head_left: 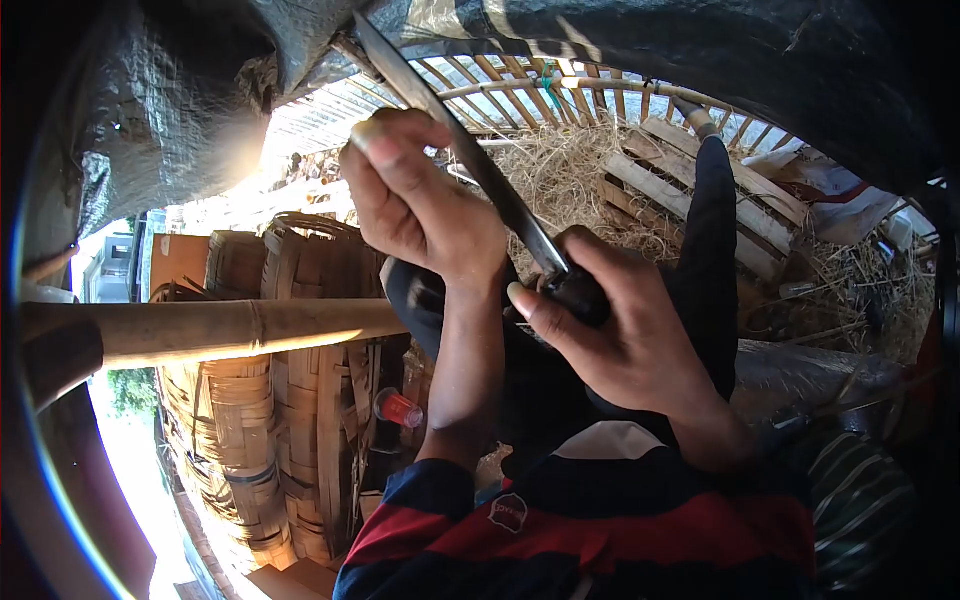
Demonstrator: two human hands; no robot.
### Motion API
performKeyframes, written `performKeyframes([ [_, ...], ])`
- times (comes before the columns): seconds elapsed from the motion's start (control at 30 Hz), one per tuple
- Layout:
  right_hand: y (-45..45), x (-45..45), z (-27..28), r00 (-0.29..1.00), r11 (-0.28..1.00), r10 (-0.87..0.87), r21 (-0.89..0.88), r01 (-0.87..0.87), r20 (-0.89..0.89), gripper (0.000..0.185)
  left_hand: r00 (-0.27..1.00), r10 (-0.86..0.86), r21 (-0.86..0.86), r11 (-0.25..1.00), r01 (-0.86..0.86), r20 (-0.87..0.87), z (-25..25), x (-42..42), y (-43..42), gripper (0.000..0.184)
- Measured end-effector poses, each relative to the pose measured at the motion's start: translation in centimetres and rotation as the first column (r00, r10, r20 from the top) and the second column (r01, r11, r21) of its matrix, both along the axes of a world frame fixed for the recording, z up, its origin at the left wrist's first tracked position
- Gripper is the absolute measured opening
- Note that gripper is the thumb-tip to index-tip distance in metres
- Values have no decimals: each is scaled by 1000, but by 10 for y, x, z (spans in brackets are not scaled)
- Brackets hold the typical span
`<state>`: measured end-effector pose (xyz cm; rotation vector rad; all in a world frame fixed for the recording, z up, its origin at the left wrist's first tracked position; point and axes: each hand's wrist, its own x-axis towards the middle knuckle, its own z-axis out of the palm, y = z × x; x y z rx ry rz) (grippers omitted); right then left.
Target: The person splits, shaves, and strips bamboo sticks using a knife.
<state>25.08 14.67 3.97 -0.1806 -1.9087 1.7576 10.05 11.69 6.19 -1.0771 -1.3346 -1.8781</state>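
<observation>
A long knife (470, 150) with a dark blade slants up and to the left, its tip near the top of the view. Its dark handle sits in my right hand (620, 320), the thumb and fingers wrapped round it. Beside the blade, on its left, my left hand (415, 195) is raised with the fingers curled in and the thumb near the fingertips. Whether anything is between those fingers is hidden.
A thick bamboo pole (230, 332) runs in from the left. Behind it stand tall woven baskets (225, 430) and a red cup (400, 409). Wooden slats (690, 190) lie on straw (565, 175) ahead, bordered by a bamboo fence (510, 95). Dark plastic sheeting (700, 40) hangs above.
</observation>
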Motion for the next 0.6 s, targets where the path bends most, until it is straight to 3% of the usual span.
performKeyframes([
  [0.17, 0, -6, 2, 997, 994, -49, 96, 55, -63, 22, 998, -67, 100, 993, 64, 23, -2, -7, 8, 31],
  [0.4, 2, -2, 14, 995, 999, -30, -38, 26, -99, 24, 986, -148, 21, 989, 150, -75, -9, -8, 8, 28],
  [0.6, 8, -1, 6, 996, 1000, 15, -1, -15, -84, 22, 988, -127, 129, 982, 137, -85, -8, -11, 13, 31],
])
